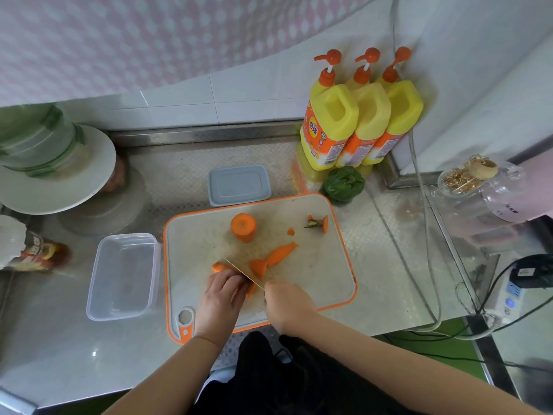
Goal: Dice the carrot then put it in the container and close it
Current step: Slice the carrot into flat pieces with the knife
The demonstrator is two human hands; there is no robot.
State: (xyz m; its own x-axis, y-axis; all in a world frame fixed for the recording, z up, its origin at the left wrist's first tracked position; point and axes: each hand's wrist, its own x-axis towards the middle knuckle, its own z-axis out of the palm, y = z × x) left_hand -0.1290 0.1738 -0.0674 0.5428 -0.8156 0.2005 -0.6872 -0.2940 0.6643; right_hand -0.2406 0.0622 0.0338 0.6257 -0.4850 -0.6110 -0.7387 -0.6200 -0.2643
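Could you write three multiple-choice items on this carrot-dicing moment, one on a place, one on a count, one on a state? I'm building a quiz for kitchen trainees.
1. Where does the clear container stand?
A. Left of the cutting board
B. On the cutting board
C. Behind the detergent bottles

2. How many yellow detergent bottles stand at the wall?
A. Two
B. Three
C. Four

3. What state is the clear container in?
A. Closed with its lid
B. Open and full of carrot
C. Open and holding no carrot

Answers:
1 A: it sits on the steel counter beside the orange-rimmed cutting board.
2 B: three yellow detergent bottles with orange pumps stand side by side.
3 C: the grey lid lies apart behind the board, and the carrot pieces are on the board.
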